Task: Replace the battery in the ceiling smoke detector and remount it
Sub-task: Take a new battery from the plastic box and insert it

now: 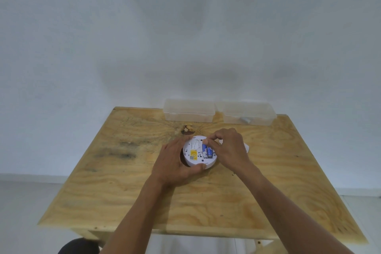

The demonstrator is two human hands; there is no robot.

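Observation:
A round white smoke detector [194, 160] lies back side up on the wooden table [144, 192], showing a yellow label and a bay with two blue batteries [207, 150]. My left hand [175, 163] grips the detector's left and near rim, tilting it slightly. My right hand [228, 148] reaches over from the right, and its thumb and fingertips pinch at the top end of the blue batteries. Behind my right hand a white piece [246, 146], mostly hidden, lies on the table.
Two clear plastic boxes stand at the table's far edge: the left box [188, 111] looks empty, the right box [249, 113] holds a small grey object [246, 119]. A dark knot [43, 128] marks the wood behind the detector. White wall behind.

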